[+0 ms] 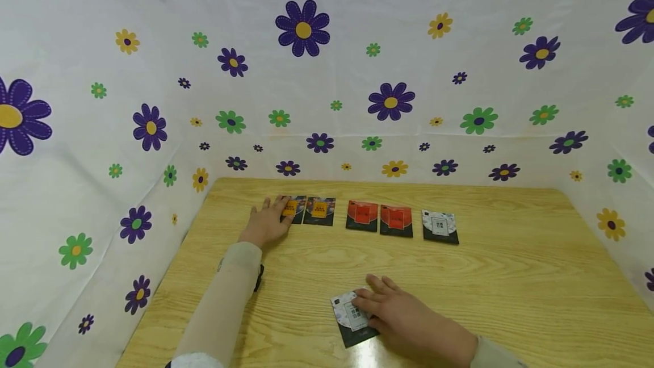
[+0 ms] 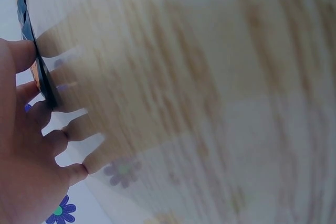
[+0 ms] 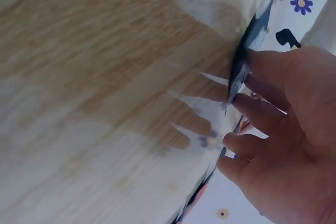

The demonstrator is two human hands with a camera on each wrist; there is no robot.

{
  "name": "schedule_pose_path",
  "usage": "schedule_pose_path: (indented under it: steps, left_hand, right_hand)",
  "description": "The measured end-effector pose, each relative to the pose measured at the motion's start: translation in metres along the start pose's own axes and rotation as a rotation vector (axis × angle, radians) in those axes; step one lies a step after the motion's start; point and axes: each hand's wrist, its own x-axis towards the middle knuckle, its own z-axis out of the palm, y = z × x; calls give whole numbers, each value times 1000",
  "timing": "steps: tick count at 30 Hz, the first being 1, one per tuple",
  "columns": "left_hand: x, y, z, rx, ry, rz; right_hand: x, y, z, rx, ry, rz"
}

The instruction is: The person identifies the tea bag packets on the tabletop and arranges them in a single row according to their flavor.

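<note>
My left hand (image 1: pixel 266 224) rests at the left end of the row, fingers spread. Its fingertips and thumb touch the left black packet with an orange label (image 1: pixel 293 209), partly covering it. In the left wrist view, that packet (image 2: pixel 44 80) appears edge-on beneath the hand. My right hand (image 1: pixel 401 311) is nearer the front, holding a white-and-black packet (image 1: pixel 352 314) at its right side between thumb and fingers. This packet sits slightly turned, low over the table or on it. In the right wrist view, the thumb and fingers meet the packet (image 3: pixel 242 66), seen almost edge-on.
Along the row lie another orange-labelled packet (image 1: pixel 319 210), two red-and-black packets (image 1: pixel 362 216) side by side and a second white-and-black packet (image 1: pixel 440 226) at the right. The wooden table (image 1: pixel 511 277) is bordered by flower-patterned white sheeting (image 1: pixel 347 67) at the back and sides.
</note>
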Motion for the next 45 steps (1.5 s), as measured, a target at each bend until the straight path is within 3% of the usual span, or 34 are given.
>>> schedule_pose_path:
  steps: [3, 9, 14, 22, 31, 45]
  left_hand:
    - [0, -1, 0, 1, 1, 1]
    - [-2, 0, -1, 12, 38, 14]
    - [-3, 1, -1, 11, 29, 13]
    - [-4, -1, -1, 13, 27, 8]
    - [-4, 0, -1, 0, 26, 14]
    - [-1, -1, 1, 11, 28, 8]
  right_hand:
    - [0, 2, 2, 32, -10, 19]
    - [1, 6, 8, 8, 47, 8]
    - [-3, 14, 10, 29, 82, 60]
    - [-13, 30, 7, -78, 191, 109]
    - [-28, 47, -2, -101, 256, 189]
    - [-46, 68, -12, -85, 233, 301]
